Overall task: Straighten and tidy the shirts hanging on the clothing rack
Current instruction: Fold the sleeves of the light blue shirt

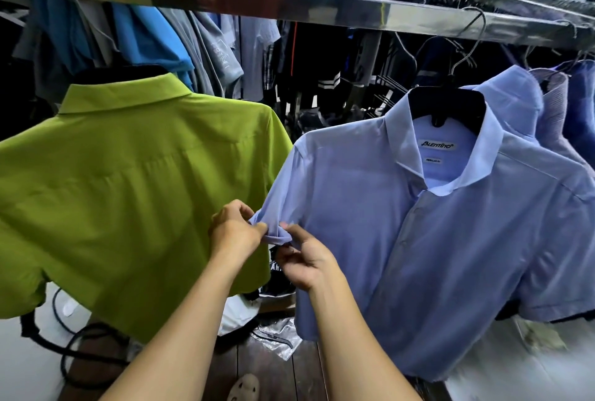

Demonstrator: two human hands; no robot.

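A light blue short-sleeved shirt (434,239) hangs front-on from a black hanger (446,106) on the steel rack rail (322,8). Its left sleeve cuff is folded up. My left hand (233,228) pinches that cuff from the left side. From below, my right hand (304,259) pinches the same cuff between thumb and fingers. A lime green shirt (128,191) hangs to the left with its back toward me, close beside my left hand.
More shirts hang at the far right (576,104) and in rows behind the rail (206,46). Below lie black cables (74,346), clear plastic bags (277,336) and a wooden floor (273,375). A sandalled foot (244,387) shows at the bottom.
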